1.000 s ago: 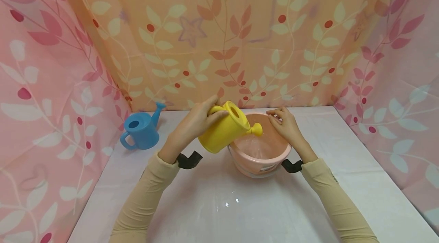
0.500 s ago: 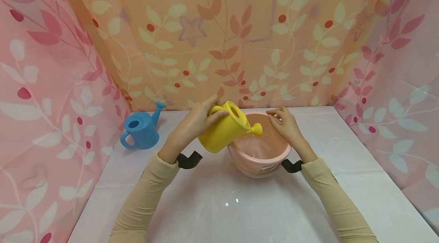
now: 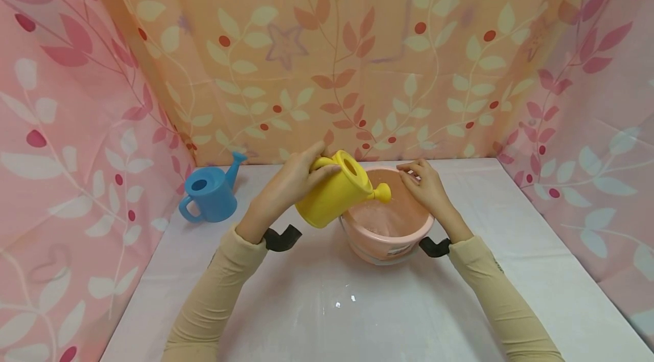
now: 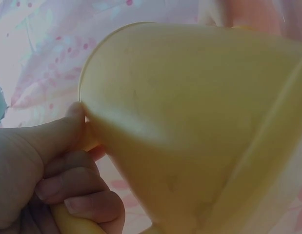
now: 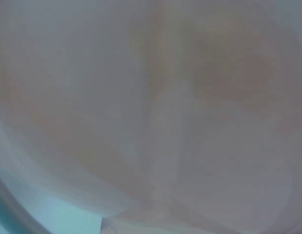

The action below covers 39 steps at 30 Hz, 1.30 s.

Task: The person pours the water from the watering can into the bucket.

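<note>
My left hand (image 3: 301,175) grips the handle of a yellow watering can (image 3: 332,197), its fingers curled round it and its thumb on the can near the top edge. The can is held tilted, with its spout head over a pink basin (image 3: 370,244). Shiny, rippled water shows inside the basin. My right hand (image 3: 426,186) pinches the basin's far right rim between thumb and fingers. In the left wrist view the can (image 4: 190,112) fills most of the picture beside the curled fingers (image 4: 94,207). The right wrist view is blurred, and the hand cannot be made out there.
A blue watering can (image 3: 212,197) stands upright at the table's back left. Drops of water or glints (image 3: 338,305) lie on the white tabletop (image 3: 306,328) in front of the basin. Patterned cloth walls (image 3: 327,67) enclose the back and both sides.
Both hands, the tilted yellow watering can and the basin keep their places. Only the ripples on the water in the basin shift slightly.
</note>
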Motion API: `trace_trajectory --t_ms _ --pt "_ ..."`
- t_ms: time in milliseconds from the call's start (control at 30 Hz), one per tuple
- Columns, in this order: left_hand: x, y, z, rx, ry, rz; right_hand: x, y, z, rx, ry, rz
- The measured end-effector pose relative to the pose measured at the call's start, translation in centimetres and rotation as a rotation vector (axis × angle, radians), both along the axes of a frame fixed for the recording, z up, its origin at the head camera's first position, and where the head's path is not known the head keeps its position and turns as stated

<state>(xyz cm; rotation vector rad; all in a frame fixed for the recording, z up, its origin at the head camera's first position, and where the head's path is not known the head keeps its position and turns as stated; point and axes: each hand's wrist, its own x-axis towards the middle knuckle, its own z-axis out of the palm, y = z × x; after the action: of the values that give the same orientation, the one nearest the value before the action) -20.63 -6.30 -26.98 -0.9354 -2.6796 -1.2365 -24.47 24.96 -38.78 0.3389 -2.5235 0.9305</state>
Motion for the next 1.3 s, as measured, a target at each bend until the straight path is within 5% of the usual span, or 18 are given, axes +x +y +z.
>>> trace_trajectory --t_ms 1300 --pt "-0.02 0.25 0.01 0.010 0.016 0.010 -0.14 0.05 -0.10 -0.003 -0.019 -0.006"
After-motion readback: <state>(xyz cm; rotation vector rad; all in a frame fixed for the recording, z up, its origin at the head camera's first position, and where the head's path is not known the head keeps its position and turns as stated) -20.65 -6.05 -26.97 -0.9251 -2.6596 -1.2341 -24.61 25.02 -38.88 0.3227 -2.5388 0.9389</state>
